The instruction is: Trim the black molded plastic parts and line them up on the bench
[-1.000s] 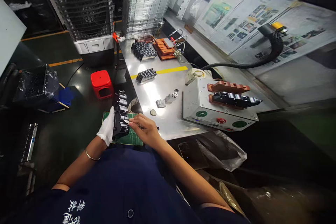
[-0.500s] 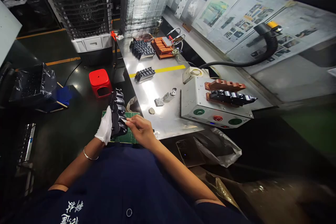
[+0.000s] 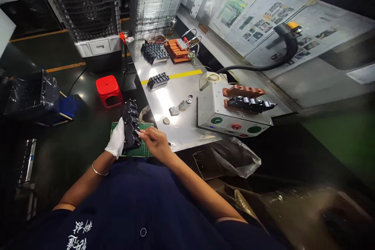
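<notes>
My left hand, in a white glove, is wrapped round a black molded part with a row of rounded humps, held tilted up over a green mat. Against the humped side of that part, my bare right hand pinches a small pale sliver. The sliver is too small to name, and the fingers hide most of it.
A metal table bears a pale lump, a grey block, black parts and an orange fixture. Right stands a control box with buttons and another black part. A red stool is left.
The view has shifted slightly, so the table and box sit a little further left. Both hands keep their hold; the pale sliver stays against the humped side and shows less now.
</notes>
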`<state>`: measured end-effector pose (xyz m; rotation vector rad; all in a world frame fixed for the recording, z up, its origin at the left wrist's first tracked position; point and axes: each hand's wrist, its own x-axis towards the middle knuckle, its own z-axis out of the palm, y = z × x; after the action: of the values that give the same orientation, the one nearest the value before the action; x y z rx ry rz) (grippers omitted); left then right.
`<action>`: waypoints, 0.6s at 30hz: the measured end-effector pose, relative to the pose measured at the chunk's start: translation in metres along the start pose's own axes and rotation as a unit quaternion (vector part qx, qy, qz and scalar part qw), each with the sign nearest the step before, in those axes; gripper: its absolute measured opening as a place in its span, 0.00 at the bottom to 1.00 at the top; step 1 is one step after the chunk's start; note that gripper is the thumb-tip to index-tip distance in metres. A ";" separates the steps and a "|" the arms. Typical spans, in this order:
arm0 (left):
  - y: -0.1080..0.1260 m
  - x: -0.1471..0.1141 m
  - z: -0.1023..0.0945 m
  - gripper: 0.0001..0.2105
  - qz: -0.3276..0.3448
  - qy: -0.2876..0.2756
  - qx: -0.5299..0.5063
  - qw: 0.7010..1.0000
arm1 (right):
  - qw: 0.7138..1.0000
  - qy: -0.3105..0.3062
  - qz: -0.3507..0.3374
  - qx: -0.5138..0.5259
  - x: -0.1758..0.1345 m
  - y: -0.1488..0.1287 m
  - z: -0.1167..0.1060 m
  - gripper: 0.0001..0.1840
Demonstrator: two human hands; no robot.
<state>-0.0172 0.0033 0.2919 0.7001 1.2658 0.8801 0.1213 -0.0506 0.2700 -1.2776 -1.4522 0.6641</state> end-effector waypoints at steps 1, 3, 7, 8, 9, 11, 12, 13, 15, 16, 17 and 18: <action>-0.001 -0.002 0.002 0.23 0.006 0.004 0.004 1.000 | 1.000 0.004 0.010 0.001 -0.001 0.001 -0.002 0.15; -0.003 -0.006 0.008 0.21 0.004 0.013 0.004 1.000 | 0.999 0.007 0.037 0.008 -0.002 0.003 -0.008 0.17; -0.008 -0.012 0.028 0.23 -0.097 -0.045 -0.006 0.994 | 0.990 -0.035 0.116 0.071 -0.008 0.014 -0.034 0.22; -0.010 -0.013 0.034 0.23 -0.116 -0.058 -0.001 0.992 | 0.985 -0.033 0.140 0.092 -0.012 0.017 -0.043 0.23; -0.013 -0.014 0.041 0.23 -0.120 -0.063 0.006 0.991 | 0.981 -0.017 0.163 0.107 -0.017 0.020 -0.052 0.25; -0.024 -0.014 0.058 0.21 -0.090 -0.053 0.031 0.994 | 0.971 0.029 0.209 0.110 -0.031 0.025 -0.070 0.27; -0.032 -0.014 0.067 0.19 -0.062 -0.050 0.050 0.996 | 0.966 0.044 0.233 0.101 -0.039 0.027 -0.079 0.28; -0.042 -0.013 0.077 0.18 -0.031 -0.058 0.072 0.995 | 0.962 0.046 0.254 0.091 -0.049 0.029 -0.087 0.28; -0.066 -0.013 0.100 0.17 0.019 -0.099 0.116 0.988 | 0.954 0.032 0.288 0.081 -0.069 0.034 -0.103 0.25; -0.080 -0.014 0.113 0.17 0.029 -0.124 0.135 0.983 | 0.949 0.028 0.303 0.079 -0.079 0.038 -0.111 0.23; -0.095 -0.016 0.125 0.18 0.032 -0.150 0.148 0.977 | 0.944 0.033 0.319 0.078 -0.089 0.042 -0.120 0.21; -0.109 -0.019 0.138 0.19 0.028 -0.175 0.158 0.971 | 0.936 0.051 0.338 0.078 -0.098 0.048 -0.129 0.19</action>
<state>0.1358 -0.0644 0.2337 1.0979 1.0795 0.5695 0.2473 -0.1574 0.2337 -1.6623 -0.8324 1.1195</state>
